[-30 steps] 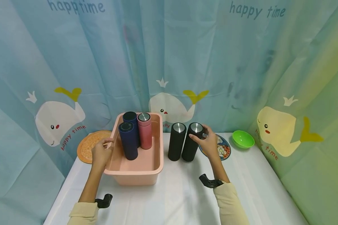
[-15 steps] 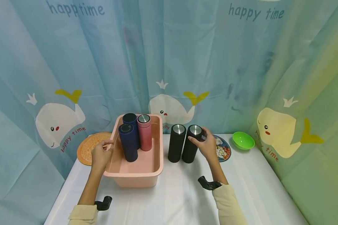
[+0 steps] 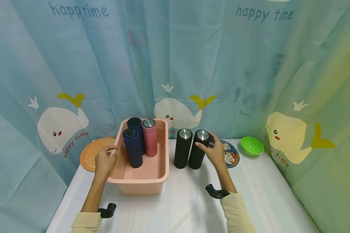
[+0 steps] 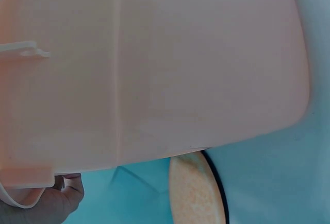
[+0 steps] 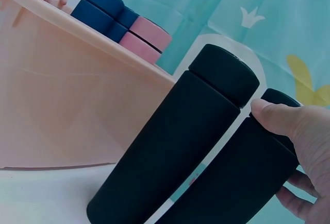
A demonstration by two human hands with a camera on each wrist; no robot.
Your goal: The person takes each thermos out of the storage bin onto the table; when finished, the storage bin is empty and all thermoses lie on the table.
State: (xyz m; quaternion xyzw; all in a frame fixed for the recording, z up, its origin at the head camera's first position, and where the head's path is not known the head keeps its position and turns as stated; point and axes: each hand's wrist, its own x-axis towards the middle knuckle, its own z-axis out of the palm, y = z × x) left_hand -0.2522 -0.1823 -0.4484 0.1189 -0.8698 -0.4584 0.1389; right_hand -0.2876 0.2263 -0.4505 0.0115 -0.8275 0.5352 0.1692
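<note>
My left hand point(image 3: 105, 160) grips the left rim of a pink plastic tub point(image 3: 140, 181); its fingers curl over that rim in the left wrist view. Inside the tub stand two dark blue thermos bottles point(image 3: 133, 150) and a pink thermos bottle point(image 3: 150, 139) with a silver-topped lid. To the right of the tub, two black thermos bottles with silver tops stand upright side by side on the table. My right hand point(image 3: 216, 151) holds the right black thermos point(image 3: 196, 157) near its lid, thumb in front and fingers behind. The left black thermos point(image 5: 170, 147) is untouched, close beside it.
A round orange mat point(image 3: 94, 154) lies behind my left hand. Behind my right hand is a patterned round plate point(image 3: 231, 157), partly hidden. A green bowl point(image 3: 252, 145) sits at the back right of the white table point(image 3: 186, 207). A blue curtain point(image 3: 192, 58) hangs behind.
The head view has tilted very slightly, shifting the scene a little downward. Both hands keep their holds, and the bottles and tub stay in place.
</note>
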